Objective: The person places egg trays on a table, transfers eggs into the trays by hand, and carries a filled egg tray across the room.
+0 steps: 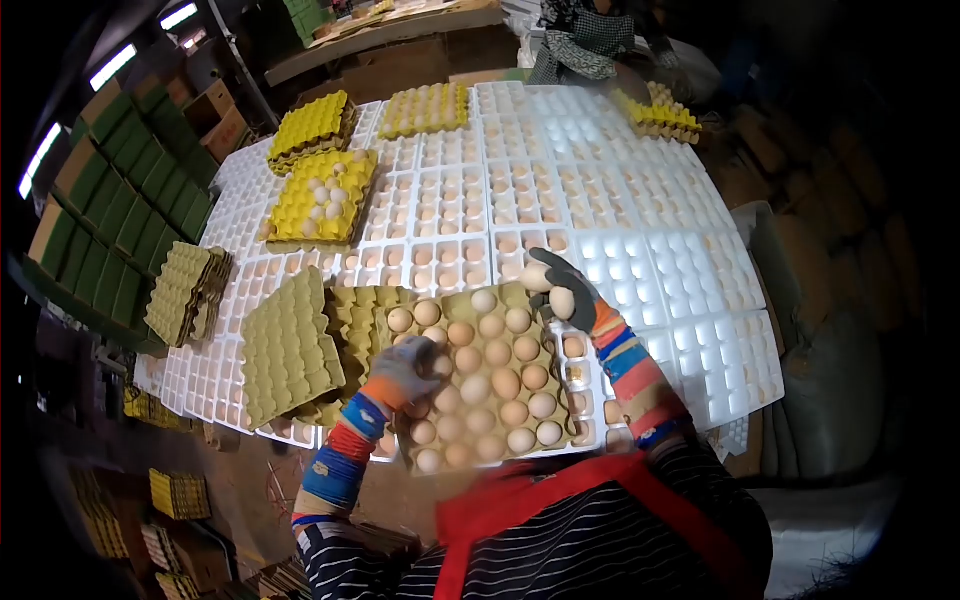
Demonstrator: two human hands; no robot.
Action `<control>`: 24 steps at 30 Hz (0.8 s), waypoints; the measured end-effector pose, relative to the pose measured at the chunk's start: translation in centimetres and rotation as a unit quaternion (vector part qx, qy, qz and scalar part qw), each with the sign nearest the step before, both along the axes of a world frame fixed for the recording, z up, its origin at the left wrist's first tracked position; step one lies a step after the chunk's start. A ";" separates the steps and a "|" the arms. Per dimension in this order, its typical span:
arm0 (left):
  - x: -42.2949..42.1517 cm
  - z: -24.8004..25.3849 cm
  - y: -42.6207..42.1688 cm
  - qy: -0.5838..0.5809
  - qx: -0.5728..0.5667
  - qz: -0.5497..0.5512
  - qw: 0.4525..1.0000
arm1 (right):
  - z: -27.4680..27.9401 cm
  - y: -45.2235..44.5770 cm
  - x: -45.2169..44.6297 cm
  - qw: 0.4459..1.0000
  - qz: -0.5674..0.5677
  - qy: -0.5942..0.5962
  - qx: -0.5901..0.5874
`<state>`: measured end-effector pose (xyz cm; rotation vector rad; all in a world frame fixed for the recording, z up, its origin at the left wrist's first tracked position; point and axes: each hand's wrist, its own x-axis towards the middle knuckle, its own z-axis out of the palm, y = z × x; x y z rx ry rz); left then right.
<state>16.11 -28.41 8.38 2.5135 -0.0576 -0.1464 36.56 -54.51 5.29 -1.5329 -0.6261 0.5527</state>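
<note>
A pulp egg tray (560, 390) filled with pale and brown eggs lies in front of me, tilted slightly on the white trays. My left hand (402, 372), in a grey glove, reaches into its left side with fingers curled round an egg (441, 366). Over the tray's far right corner, my right hand (572, 278), in a dark glove, holds two eggs, one pale egg (536, 277) between the fingers and another egg (562, 303) lower down. Left of the full tray lean several grey-brown pulp trays (290, 350) without eggs.
White moulded trays (690, 290) cover the table, many pockets holding eggs. Yellow trays (315, 200) stand at the back left, one with several eggs. Green-and-brown cartons (120, 210) are stacked at left. Another person (590, 45) is at the far edge, near yellow trays (660, 118).
</note>
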 end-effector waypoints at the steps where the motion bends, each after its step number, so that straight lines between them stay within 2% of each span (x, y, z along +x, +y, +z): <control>1: 0.3 0.1 0.6 -0.002 -0.190 0.056 0.980 | -0.1 -0.5 0.1 0.998 0.024 -0.061 -0.023; 2: 0.6 0.2 1.0 -0.001 -0.371 0.110 0.922 | -0.2 -0.8 0.1 0.991 0.046 -0.120 -0.045; 3: 0.5 0.5 1.6 -0.030 -0.532 0.083 0.842 | -0.5 -1.1 -0.1 0.980 0.069 -0.176 -0.068; 4: 0.4 1.9 0.5 -0.010 -0.608 0.091 0.789 | -0.8 -1.2 -0.5 0.964 0.092 -0.232 -0.092; 5: 1.3 0.8 0.8 -0.072 -0.431 0.042 0.898 | 2.9 -0.3 -2.7 0.894 0.051 -0.314 -0.316; 6: 2.6 -0.2 1.0 -0.131 -0.234 -0.013 0.963 | 3.9 1.1 -3.3 0.838 0.070 -0.361 -0.403; 7: 3.1 1.8 -0.6 -0.096 -0.044 -0.018 0.994 | 4.6 2.3 -3.7 0.770 0.089 -0.403 -0.486; 8: 3.6 2.8 -2.5 -0.084 0.093 0.015 0.992 | 4.9 3.2 -3.8 0.692 0.107 -0.439 -0.563; 10: 5.7 3.3 -4.9 -0.048 0.304 0.022 0.951 | 3.9 4.2 -3.0 0.689 0.138 -0.438 -0.561; 11: 6.8 2.6 -5.0 -0.021 0.337 0.001 0.941 | 4.2 4.1 -3.0 0.694 0.145 -0.425 -0.563; 12: 8.0 1.8 -4.7 0.003 0.369 -0.023 0.929 | 4.3 3.3 -3.2 0.724 0.124 -0.423 -0.531; 14: 9.3 1.9 -4.4 0.056 0.363 -0.070 0.927 | 4.2 1.3 -3.6 0.775 0.079 -0.426 -0.459; 16: 9.1 2.1 -4.6 0.041 0.392 -0.090 0.915 | 2.7 -2.2 -3.6 0.833 -0.038 -0.393 -0.387; 17: 8.9 3.0 -4.8 0.044 0.362 -0.071 0.929 | 1.8 -4.1 -3.2 0.857 -0.091 -0.373 -0.343; 18: 8.7 3.7 -4.9 0.049 0.333 -0.049 0.940 | 1.3 -6.5 -2.4 0.848 -0.147 -0.359 -0.361; 19: 8.6 3.8 -4.3 0.029 0.311 -0.047 0.949 | 1.5 -8.9 -0.7 0.854 -0.122 -0.283 -0.420; 20: 8.4 3.8 -3.9 0.011 0.291 -0.043 0.956 | 2.1 -11.4 0.3 0.853 -0.158 -0.247 -0.431; 21: 8.2 4.4 -4.2 -0.005 0.264 -0.003 0.964 | 0.1 -13.5 2.4 0.824 -0.173 -0.269 -0.468; 22: 7.8 4.2 -3.6 -0.070 0.217 0.011 0.974 | 0.5 -14.6 3.5 0.824 -0.194 -0.216 -0.487; 24: 7.3 3.5 -3.8 -0.073 0.135 0.112 0.982 | 0.1 -15.6 6.0 0.794 -0.203 -0.227 -0.526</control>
